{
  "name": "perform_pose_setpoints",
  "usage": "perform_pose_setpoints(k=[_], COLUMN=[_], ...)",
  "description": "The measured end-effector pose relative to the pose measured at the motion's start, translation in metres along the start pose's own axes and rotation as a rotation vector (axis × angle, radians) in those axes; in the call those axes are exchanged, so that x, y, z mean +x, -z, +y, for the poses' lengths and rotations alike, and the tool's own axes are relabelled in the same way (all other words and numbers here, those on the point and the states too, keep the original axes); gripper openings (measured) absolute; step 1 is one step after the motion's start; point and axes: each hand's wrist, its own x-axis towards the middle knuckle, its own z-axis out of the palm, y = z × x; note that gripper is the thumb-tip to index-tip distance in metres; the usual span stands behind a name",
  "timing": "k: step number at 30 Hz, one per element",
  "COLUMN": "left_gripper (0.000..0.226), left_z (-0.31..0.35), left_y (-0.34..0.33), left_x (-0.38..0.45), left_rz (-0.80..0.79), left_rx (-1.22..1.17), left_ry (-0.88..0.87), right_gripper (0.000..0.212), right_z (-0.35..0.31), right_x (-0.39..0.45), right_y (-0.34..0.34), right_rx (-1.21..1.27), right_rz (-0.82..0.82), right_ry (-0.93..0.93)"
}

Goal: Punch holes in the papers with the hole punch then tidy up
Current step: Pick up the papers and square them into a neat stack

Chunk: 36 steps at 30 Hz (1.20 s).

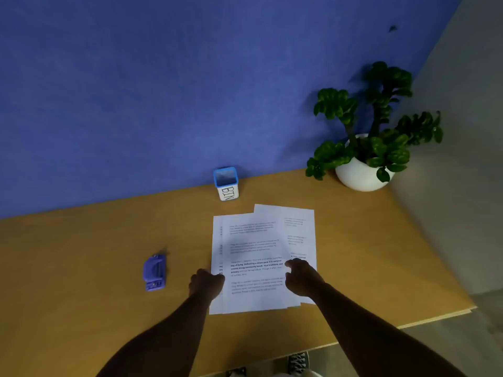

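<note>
Several printed white papers (pixel 255 240) lie fanned out and overlapping on the wooden desk (pixel 95 254). My left hand (pixel 206 283) is at the left edge of the sheets, fingers curled onto that edge. Over on the right side, my right hand (pixel 301 278) has its curled fingertips on the right edge of the top sheet. A purple hole punch (pixel 154 272) sits on the desk to the left of the papers, a hand's width from my left hand, and nothing touches it.
A small blue-rimmed white cup marked BIN (pixel 226 183) stands behind the papers against the blue wall. At the back right corner sits a potted plant in a round white pot (pixel 359 172). The desk's front edge runs close to my shoes.
</note>
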Motion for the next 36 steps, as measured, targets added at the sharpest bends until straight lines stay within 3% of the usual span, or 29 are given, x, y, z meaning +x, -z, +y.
perform_pose_setpoints(k=[8, 20, 24, 30, 36], left_gripper=[0.05, 0.044, 0.054, 0.042, 0.039], left_z=[-0.002, -0.004, -0.003, 0.003, 0.005], left_y=[-0.006, -0.015, -0.02, -0.02, -0.018], left_x=[-0.01, -0.007, 0.001, 0.002, 0.0], left_rz=[-0.046, -0.072, -0.07, -0.072, -0.072], left_rx=[-0.058, -0.18, -0.226, -0.319, -0.359], left_ry=[0.072, 0.047, 0.064, -0.057, -0.096], right_gripper=[0.062, 0.064, 0.063, 0.062, 0.057], right_z=[0.0, 0.004, 0.006, 0.01, 0.008], right_x=[-0.005, 0.004, 0.006, 0.008, 0.013], right_y=[-0.01, -0.019, -0.019, -0.019, -0.017], right_rx=[-0.011, -0.006, -0.048, -0.051, 0.136], right_rz=[-0.111, -0.053, -0.047, -0.031, 0.08], right_ry=[-0.015, -0.054, -0.04, -0.023, -0.089])
